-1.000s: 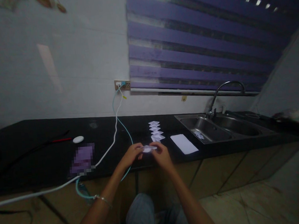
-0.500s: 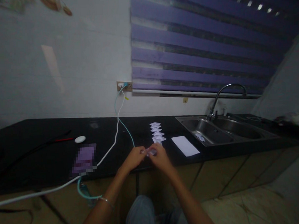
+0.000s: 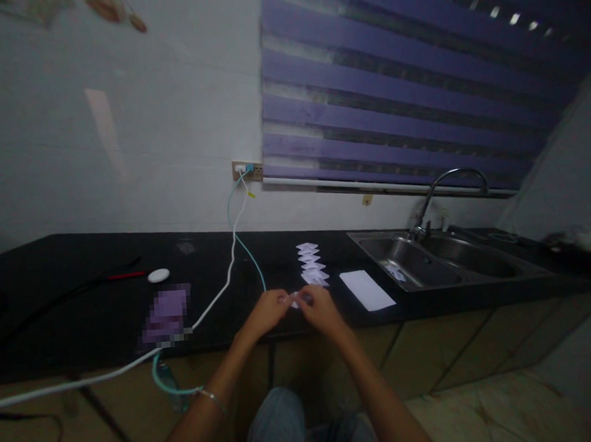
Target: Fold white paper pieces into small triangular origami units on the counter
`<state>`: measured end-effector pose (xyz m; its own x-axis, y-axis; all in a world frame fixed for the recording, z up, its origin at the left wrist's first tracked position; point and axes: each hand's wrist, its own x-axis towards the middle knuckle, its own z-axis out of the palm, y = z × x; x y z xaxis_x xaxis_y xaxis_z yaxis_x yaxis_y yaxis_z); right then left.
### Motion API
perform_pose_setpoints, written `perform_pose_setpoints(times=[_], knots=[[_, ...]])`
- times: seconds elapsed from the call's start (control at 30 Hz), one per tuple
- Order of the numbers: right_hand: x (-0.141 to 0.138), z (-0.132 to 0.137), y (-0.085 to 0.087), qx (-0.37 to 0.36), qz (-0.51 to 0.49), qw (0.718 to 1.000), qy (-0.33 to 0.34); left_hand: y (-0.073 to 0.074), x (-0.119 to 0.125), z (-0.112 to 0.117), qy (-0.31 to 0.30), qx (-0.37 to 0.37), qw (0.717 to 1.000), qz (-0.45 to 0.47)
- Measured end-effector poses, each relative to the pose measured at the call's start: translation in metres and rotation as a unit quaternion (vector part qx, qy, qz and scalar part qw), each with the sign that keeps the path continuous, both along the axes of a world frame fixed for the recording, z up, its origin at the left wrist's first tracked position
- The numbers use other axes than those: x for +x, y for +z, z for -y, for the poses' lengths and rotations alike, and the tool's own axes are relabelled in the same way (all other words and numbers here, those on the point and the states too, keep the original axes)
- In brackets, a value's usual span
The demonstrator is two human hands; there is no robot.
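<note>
A small folded piece of white paper is pinched between my left hand and my right hand, just above the front edge of the black counter. Both hands have their fingers closed on it, and most of the paper is hidden by them. Right behind my hands a row of several folded white paper shapes lies on the counter. A flat white sheet lies to their right.
A steel sink with a curved tap is set into the counter on the right. White and teal cables run from a wall socket across the counter. A blurred purple object and a small white disc lie left.
My hands have drawn closer together and the paper between them looks smaller and more covered by the fingers. The view has shifted slightly.
</note>
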<state>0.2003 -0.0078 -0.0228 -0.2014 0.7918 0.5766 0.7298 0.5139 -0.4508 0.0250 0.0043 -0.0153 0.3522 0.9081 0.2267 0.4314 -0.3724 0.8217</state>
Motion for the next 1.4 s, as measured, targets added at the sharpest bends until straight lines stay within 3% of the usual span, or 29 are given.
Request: perform_pose_setpoints(times=[0.13, 0.37, 0.6, 0.77, 1.0, 1.4], knots=[[0.006, 0.002, 0.002, 0.009, 0.004, 1.0, -0.003, 0.001, 0.001, 0.0, 0.007, -0.002, 1.0, 0.0], [-0.003, 0.011, 0.016, 0.04, 0.04, 0.997, 0.051, -0.003, 0.002, -0.004, 0.006, 0.001, 1.0, -0.001], [-0.013, 0.011, 0.02, 0.044, 0.041, 0.998, -0.007, -0.006, 0.0, -0.004, 0.002, 0.001, 1.0, 0.01], [-0.012, 0.018, 0.026, 0.056, 0.024, 0.998, 0.0, -0.004, -0.001, -0.004, 0.004, 0.003, 1.0, 0.014], [-0.007, 0.019, 0.032, 0.03, 0.019, 0.998, 0.058, 0.0, -0.001, 0.001, 0.005, 0.014, 1.0, 0.017], [-0.014, 0.011, 0.029, 0.008, 0.056, 0.998, 0.02, -0.002, 0.0, 0.0, 0.011, 0.023, 1.0, 0.013]])
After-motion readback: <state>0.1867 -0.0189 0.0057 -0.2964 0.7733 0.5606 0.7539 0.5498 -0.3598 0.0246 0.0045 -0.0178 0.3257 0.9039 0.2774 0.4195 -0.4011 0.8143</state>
